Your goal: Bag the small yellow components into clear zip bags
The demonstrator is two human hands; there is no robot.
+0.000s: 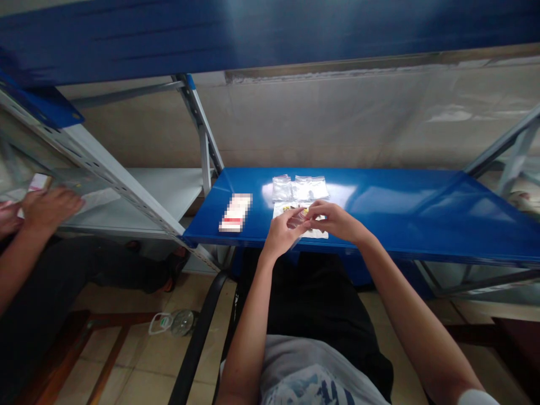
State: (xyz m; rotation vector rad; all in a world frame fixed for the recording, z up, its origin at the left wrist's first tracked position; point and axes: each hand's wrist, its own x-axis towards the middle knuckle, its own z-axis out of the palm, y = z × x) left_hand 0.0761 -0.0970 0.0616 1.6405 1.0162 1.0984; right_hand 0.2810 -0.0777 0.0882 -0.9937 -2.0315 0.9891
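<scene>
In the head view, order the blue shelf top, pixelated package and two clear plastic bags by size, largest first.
Blue shelf top, largest.
Pixelated package and right clear bag look alike, so unranked.
Left clear bag, smallest.

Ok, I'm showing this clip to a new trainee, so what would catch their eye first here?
The glossy blue steel shelf stands out most, running across the middle of the view. Near its front edge, the left hand and right hand pinch a small clear packet, with clear plastic bags behind them and a blurred-out box to the left. At far left, another person's hand shows beyond the shelf's upright.
</scene>
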